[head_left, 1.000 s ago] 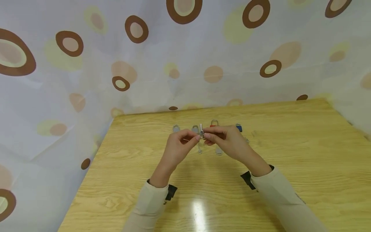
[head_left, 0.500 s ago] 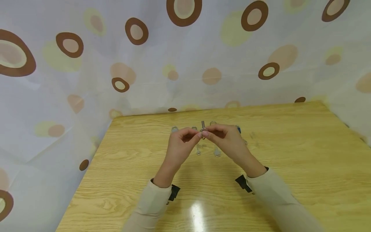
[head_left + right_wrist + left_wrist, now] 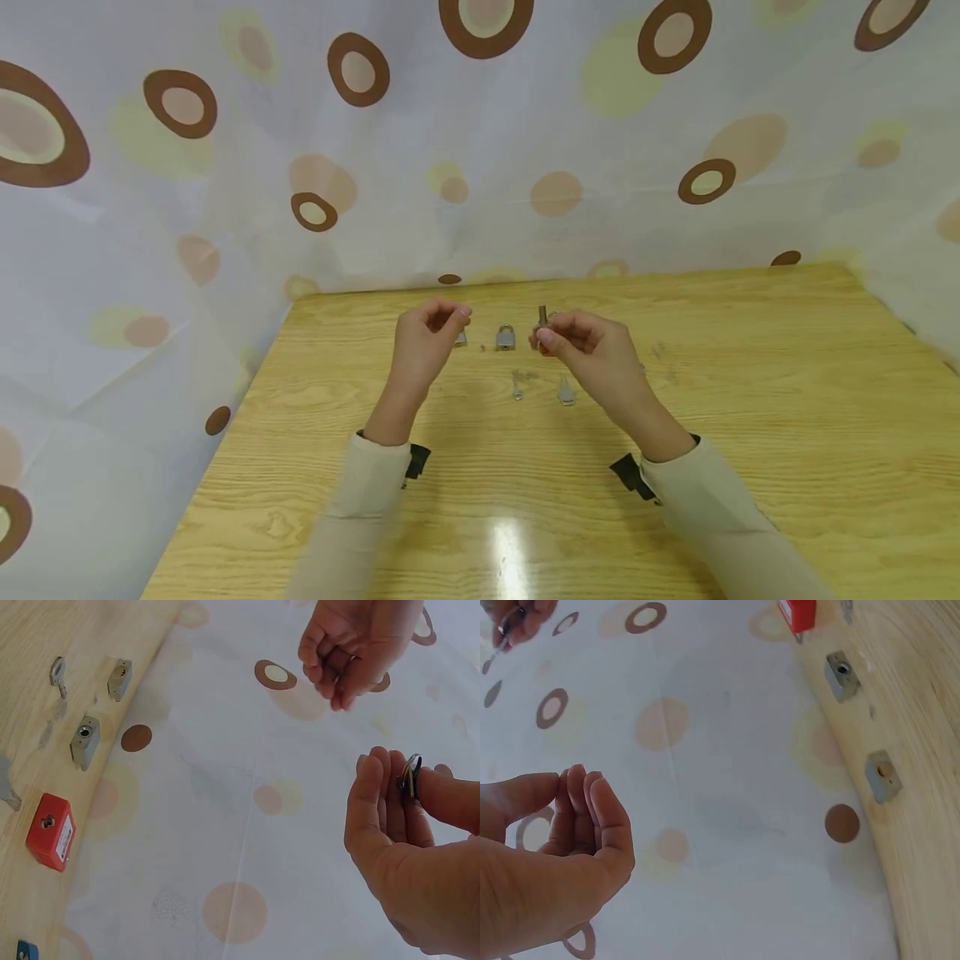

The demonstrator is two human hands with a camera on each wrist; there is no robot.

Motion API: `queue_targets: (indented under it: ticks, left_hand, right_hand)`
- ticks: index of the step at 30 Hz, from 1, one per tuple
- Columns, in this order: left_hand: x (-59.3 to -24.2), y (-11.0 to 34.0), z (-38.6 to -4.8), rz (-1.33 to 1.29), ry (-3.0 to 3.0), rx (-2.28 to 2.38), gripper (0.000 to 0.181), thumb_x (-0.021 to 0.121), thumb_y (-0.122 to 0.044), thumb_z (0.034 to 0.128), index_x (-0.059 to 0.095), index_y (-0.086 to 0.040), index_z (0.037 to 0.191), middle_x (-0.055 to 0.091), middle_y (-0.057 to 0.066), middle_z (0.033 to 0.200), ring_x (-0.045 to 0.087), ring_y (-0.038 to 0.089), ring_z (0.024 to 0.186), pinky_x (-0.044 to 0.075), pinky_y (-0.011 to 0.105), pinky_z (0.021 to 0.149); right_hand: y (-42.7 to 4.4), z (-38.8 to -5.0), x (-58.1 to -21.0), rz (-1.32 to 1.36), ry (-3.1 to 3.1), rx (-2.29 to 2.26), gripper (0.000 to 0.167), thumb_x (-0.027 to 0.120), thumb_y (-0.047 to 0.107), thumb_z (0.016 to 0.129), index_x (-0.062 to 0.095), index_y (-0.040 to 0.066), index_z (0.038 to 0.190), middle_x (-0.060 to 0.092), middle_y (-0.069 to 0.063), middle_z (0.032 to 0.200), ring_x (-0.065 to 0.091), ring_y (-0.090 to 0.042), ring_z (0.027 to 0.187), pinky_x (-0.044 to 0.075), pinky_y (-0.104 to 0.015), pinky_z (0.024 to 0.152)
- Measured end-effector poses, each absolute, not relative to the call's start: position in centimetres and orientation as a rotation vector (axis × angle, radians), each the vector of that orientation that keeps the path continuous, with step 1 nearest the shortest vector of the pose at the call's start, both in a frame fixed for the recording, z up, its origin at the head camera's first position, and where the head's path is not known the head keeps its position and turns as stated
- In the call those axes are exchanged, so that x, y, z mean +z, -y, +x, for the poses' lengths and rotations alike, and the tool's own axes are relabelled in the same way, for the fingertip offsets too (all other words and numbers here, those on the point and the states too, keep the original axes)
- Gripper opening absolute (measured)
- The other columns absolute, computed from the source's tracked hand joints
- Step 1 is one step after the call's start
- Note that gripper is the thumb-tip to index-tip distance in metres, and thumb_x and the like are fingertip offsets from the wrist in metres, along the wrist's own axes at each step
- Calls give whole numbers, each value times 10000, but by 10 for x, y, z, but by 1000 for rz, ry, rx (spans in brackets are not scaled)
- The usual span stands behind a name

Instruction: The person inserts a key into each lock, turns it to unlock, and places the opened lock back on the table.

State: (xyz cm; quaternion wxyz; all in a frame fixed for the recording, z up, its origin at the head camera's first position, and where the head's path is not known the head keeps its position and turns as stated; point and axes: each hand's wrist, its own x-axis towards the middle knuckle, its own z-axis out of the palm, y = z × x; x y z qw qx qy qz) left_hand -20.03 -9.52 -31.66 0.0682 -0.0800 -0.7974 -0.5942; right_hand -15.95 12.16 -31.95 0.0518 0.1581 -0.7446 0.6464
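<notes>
My right hand [image 3: 603, 354] pinches a small metal piece [image 3: 542, 316] between thumb and fingers; a short bar of it points up. In the right wrist view, a ring-shaped part [image 3: 409, 777] shows at the thumb of that hand [image 3: 412, 840]. To the left and apart from it, my left hand [image 3: 420, 350] is raised with curled fingers, thumb touching the fingertips, and nothing visible in them in the left wrist view [image 3: 577, 847]. A grey padlock [image 3: 506, 339] stands on the table between the hands; a red padlock [image 3: 51, 831] is partly hidden behind my right hand in the head view.
Another grey padlock [image 3: 461, 339] is partly covered by my left hand. Nearer on the wooden table [image 3: 300, 467] lie a small key [image 3: 517, 392] and a larger grey key [image 3: 566, 392]. A blue padlock [image 3: 27, 950] shows at an edge. Patterned cloth [image 3: 480, 233] hangs behind.
My hands have come apart. The left moved left, off the metal piece; the right shifted slightly right and still pinches it. The middle grey padlock is more exposed.
</notes>
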Motion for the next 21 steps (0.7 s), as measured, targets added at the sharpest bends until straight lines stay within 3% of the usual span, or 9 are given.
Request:
queue_targets:
  ticks: [8,11,14,16,18,21]
  left_hand:
    - [-337,112,-247,-67,2685,-1697,193,577,-135,969,668,32,1001,633,136,978,582,275,911,474,341,764]
    - [-348,115,-263,7,2797,-1645,181,570,-118,963,656,7,864,642,118,1012,579,226,898,477,361,787]
    - [-360,117,-278,64,2911,-1503,343,569,-100,947,545,-57,608,602,74,761,500,166,676,453,345,757]
    - [-368,117,-287,91,2985,-1368,437,578,-98,936,452,-97,517,508,16,612,411,129,560,441,320,702]
    - [-373,116,-293,102,3053,-1236,476,585,-111,935,402,-110,496,381,2,513,318,123,479,413,287,631]
    - [-377,111,-297,110,3114,-1121,423,602,-149,946,438,-95,560,358,-28,509,335,98,455,385,257,535]
  right_hand:
    - [-122,-158,-319,462,2332,1922,227,632,161,939,687,-40,1029,704,-124,965,672,-127,851,551,-280,788]
    - [-121,-157,-317,459,2341,1916,225,632,161,939,692,-39,1020,705,-131,959,673,-117,844,550,-275,786]
    - [-120,-156,-316,459,2343,1914,221,632,161,940,694,-37,1015,705,-135,961,671,-108,845,547,-267,791]
    - [-120,-156,-316,457,2344,1920,216,633,154,938,693,-41,1007,705,-143,960,673,-116,845,548,-270,792]
    - [-120,-156,-316,456,2349,1921,213,634,153,937,693,-41,1004,705,-146,959,677,-136,854,547,-269,794]
    - [-120,-155,-315,462,2360,1908,219,633,160,939,694,-37,1010,706,-139,963,679,-160,877,544,-264,803]
